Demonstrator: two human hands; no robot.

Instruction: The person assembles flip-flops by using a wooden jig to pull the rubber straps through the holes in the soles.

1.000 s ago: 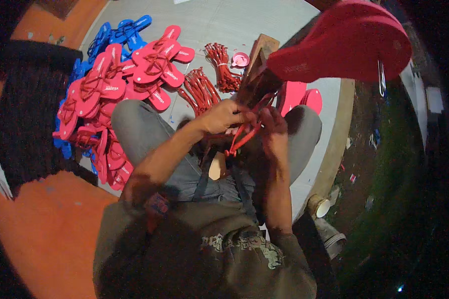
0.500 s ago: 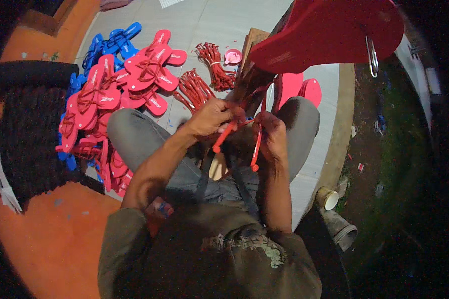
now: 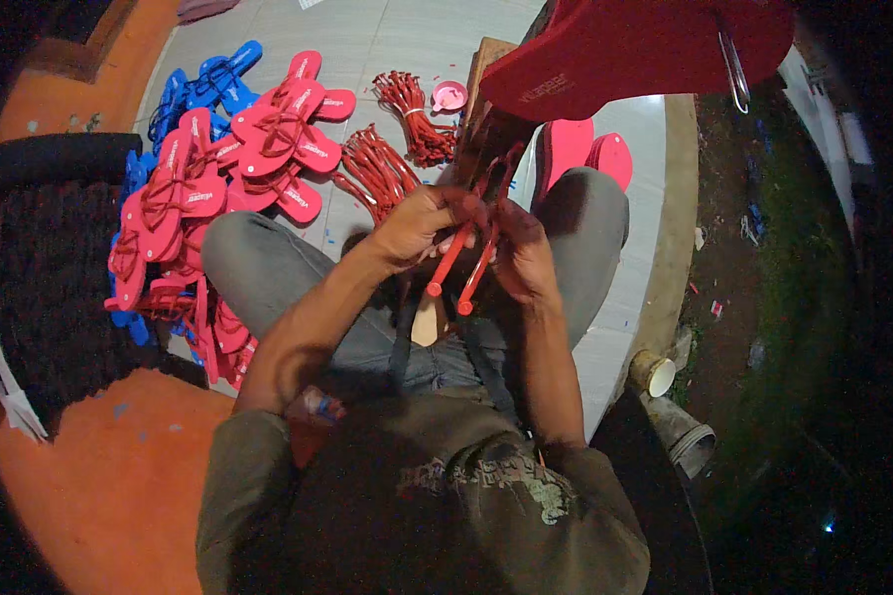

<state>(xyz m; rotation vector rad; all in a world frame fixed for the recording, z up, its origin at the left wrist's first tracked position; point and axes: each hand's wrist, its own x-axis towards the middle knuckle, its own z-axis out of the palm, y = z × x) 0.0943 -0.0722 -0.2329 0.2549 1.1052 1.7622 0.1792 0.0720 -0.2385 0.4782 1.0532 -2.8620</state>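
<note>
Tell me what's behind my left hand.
Beyond your left hand lies a bundle of red straps on the tiled floor. The hand appears to cover the bundle's near end, and hides part of the red strap it holds.

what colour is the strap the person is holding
The strap is bright red; it shows best in the head view.

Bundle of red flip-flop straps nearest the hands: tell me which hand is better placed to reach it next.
Probably the left hand: it is close beside the bundle of red flip-flop straps, while the right hand is farther off. Both hold a red strap, so neither looks free.
</note>
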